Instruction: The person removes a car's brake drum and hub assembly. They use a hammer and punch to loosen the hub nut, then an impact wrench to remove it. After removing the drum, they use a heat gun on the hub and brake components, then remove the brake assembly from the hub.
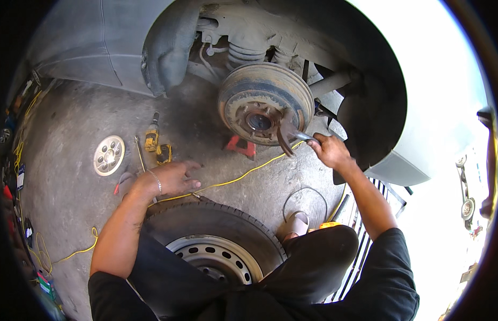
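My right hand [332, 151] is wrapped round the grey handle of a hammer [304, 136]. Its rust-brown head is smeared by motion and overlaps the lower right of the brake drum [259, 88]; I cannot tell whether they touch. The drum is rusty and round, with studs about a dark hub, and sits bare in the wheel well. My left hand [174, 177] is held out with its fingers apart and nothing in it, above the floor beside the wheel. That wheel [217, 214], a tire on a steel rim, lies between my legs.
A yellow cordless drill [152, 136], a long metal bar [140, 152] and a round wheel cover [109, 155] lie at the left. Something red [241, 146] stands below the drum. A yellow cord [249, 172] crosses the concrete. The car's body [420, 107] curves round the wheel well.
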A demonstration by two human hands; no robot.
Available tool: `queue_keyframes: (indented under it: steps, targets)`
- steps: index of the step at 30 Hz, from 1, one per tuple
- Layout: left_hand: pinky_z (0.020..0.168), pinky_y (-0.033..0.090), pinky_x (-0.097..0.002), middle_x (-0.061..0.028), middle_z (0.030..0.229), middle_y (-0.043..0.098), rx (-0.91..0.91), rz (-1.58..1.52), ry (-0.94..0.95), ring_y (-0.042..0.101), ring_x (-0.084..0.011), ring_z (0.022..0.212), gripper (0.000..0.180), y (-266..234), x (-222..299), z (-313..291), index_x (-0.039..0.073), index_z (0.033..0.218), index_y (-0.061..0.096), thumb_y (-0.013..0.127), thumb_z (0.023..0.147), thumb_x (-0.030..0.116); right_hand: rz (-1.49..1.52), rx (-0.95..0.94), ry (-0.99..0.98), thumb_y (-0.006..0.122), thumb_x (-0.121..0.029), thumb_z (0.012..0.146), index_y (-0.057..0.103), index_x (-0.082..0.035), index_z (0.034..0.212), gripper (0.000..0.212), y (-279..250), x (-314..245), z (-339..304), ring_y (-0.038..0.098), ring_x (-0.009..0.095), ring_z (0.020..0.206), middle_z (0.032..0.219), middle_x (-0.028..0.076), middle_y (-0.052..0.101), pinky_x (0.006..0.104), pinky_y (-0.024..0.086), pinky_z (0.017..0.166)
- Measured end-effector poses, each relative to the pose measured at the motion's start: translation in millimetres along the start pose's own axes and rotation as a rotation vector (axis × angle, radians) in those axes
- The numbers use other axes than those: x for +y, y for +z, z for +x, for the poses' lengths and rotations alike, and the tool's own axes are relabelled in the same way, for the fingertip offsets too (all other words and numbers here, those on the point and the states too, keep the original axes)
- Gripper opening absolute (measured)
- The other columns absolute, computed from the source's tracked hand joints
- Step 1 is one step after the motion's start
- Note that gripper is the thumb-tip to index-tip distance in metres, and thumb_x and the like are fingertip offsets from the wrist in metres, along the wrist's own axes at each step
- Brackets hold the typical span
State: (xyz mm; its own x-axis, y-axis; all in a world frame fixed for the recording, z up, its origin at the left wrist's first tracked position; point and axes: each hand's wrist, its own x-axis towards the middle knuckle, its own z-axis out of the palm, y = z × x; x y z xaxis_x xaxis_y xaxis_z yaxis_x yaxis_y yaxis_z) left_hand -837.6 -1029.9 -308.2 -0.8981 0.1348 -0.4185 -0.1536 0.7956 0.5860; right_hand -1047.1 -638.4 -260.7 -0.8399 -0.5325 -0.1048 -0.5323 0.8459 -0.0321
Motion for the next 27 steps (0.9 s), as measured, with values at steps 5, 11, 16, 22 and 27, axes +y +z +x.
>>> queue_keyframes:
  steps: [5,11,16,22,27]
  targets:
    - [0.097,0.051,-0.0406,-0.0167,0.124,0.067,0.023,0.117,-0.014,0.065,-0.0336,0.113,0.059,1.6,-1.5,0.6,0.007,0.144,0.048,0.065,0.096,0.037,-0.03,-0.099,-0.35,0.05,-0.054,0.098,0.062,-0.015,0.104,0.042,37.7,6.8,-25.5,0.068,0.042,0.081,0.081,0.018,0.069,0.0544,0.053,0.072]
    - [0.096,0.051,-0.0408,-0.0177,0.123,0.067,0.016,0.107,0.0,0.065,-0.0343,0.111,0.06,3.7,-0.1,7.3,0.007,0.144,0.048,0.066,0.096,0.037,-0.113,-0.225,-0.466,0.049,-0.06,0.096,0.061,-0.016,0.098,0.046,92.0,12.5,-48.5,0.069,0.038,0.072,0.075,0.014,0.068,0.0523,0.053,0.063]
    - [0.101,0.049,-0.0412,-0.0208,0.124,0.067,0.015,0.067,-0.005,0.064,-0.0343,0.117,0.061,6.6,-2.5,12.1,0.006,0.141,0.05,0.066,0.094,0.041,0.048,-0.03,-0.263,0.055,-0.051,0.097,0.064,-0.015,0.101,0.037,102.3,39.8,-11.0,0.068,0.039,0.073,0.079,0.016,0.069,0.0539,0.053,0.066]
    - [0.1,0.05,-0.0408,-0.0207,0.125,0.066,-0.032,0.105,-0.061,0.064,-0.0345,0.116,0.063,7.4,-7.6,21.1,0.007,0.143,0.049,0.065,0.095,0.045,0.06,-0.073,-0.347,0.058,-0.052,0.093,0.063,-0.017,0.1,0.036,135.1,50.7,-8.7,0.069,0.038,0.073,0.082,0.014,0.07,0.0526,0.054,0.065]
    - [0.1,0.05,-0.0405,-0.0202,0.124,0.067,-0.02,0.096,-0.063,0.064,-0.0341,0.116,0.064,9.9,-11.6,22.7,0.006,0.143,0.049,0.064,0.095,0.046,0.16,0.164,-0.006,0.056,-0.047,0.097,0.063,-0.013,0.097,0.035,148.3,65.5,0.0,0.067,0.042,0.075,0.08,0.018,0.068,0.053,0.052,0.066]
